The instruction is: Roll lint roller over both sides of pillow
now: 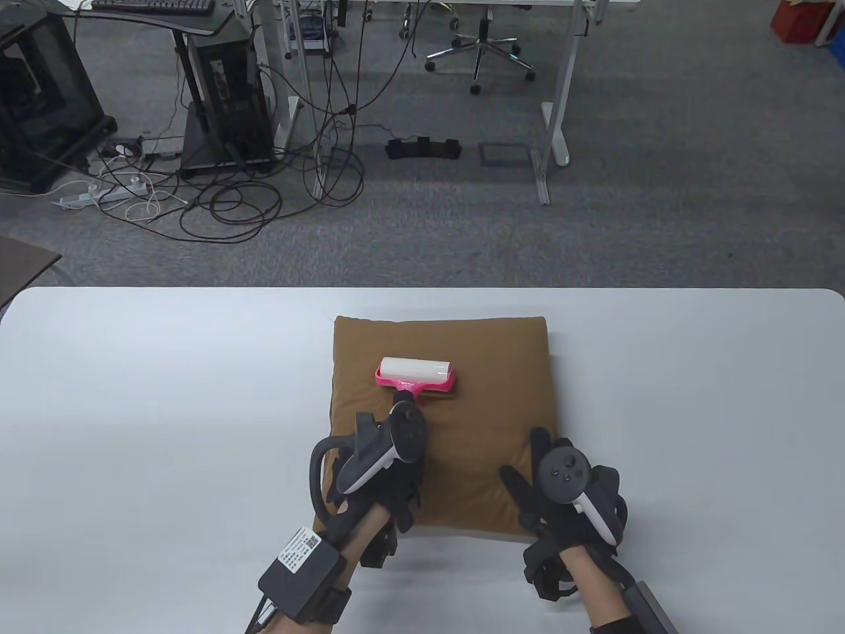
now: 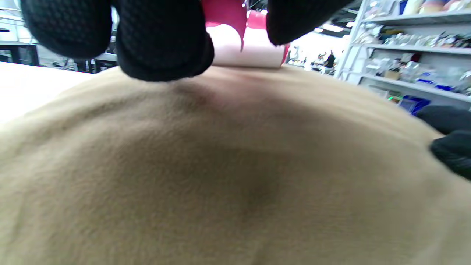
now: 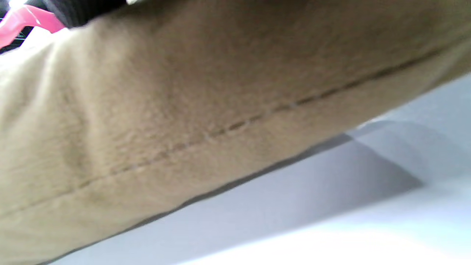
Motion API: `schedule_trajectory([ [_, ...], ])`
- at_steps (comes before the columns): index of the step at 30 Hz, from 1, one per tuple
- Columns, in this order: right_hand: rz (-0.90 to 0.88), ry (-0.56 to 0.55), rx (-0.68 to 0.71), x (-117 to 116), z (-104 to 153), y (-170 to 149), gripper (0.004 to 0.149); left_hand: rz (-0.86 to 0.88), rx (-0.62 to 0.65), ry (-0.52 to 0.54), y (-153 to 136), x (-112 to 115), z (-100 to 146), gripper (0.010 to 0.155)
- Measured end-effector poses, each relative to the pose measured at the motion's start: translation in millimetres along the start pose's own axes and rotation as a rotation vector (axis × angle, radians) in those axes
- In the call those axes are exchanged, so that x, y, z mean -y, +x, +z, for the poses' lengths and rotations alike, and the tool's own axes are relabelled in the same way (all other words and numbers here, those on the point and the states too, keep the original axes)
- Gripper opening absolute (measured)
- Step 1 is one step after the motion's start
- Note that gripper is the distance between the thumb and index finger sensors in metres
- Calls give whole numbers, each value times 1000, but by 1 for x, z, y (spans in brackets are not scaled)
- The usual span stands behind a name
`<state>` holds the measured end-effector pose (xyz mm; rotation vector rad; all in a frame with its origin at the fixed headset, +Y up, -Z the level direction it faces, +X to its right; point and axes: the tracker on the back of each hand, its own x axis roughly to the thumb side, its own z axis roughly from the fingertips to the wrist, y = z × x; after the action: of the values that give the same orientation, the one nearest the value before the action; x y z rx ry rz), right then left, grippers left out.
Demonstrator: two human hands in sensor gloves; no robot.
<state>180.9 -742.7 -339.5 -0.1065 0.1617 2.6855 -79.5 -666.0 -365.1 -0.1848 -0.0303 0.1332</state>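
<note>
Brown pillow [image 1: 462,396] lies flat on the white desk [image 1: 132,396]; the left hand [image 1: 383,462] grips the pink lint roller [image 1: 416,378] by its handle, drum resting mid-pillow, while the right hand [image 1: 561,495] rests spread on the near right corner. Left wrist view: fingers [image 2: 162,40] curl around the handle. Right wrist view shows only the seam. Should the right hand lift, the pillow may slide under the roller.

I am working in an office-type lab: grey carpet, a computer tower [image 1: 228,99] with tangled cables [image 1: 224,198] far left, a swivel chair [image 1: 480,56], stocked shelves [image 2: 412,48].
</note>
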Motion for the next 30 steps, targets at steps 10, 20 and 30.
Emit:
schedule_trajectory([
  [10, 0, 0, 0, 0, 0, 0, 77, 8, -121, -41, -12, 1, -24, 77],
  [20, 7, -1, 2, 0, 0, 1, 77, -3, -70, 32, -19, 2, -19, 75],
  [30, 5, 1, 2, 0, 0, 1, 77, -59, 100, 165, -33, 6, 11, 77],
])
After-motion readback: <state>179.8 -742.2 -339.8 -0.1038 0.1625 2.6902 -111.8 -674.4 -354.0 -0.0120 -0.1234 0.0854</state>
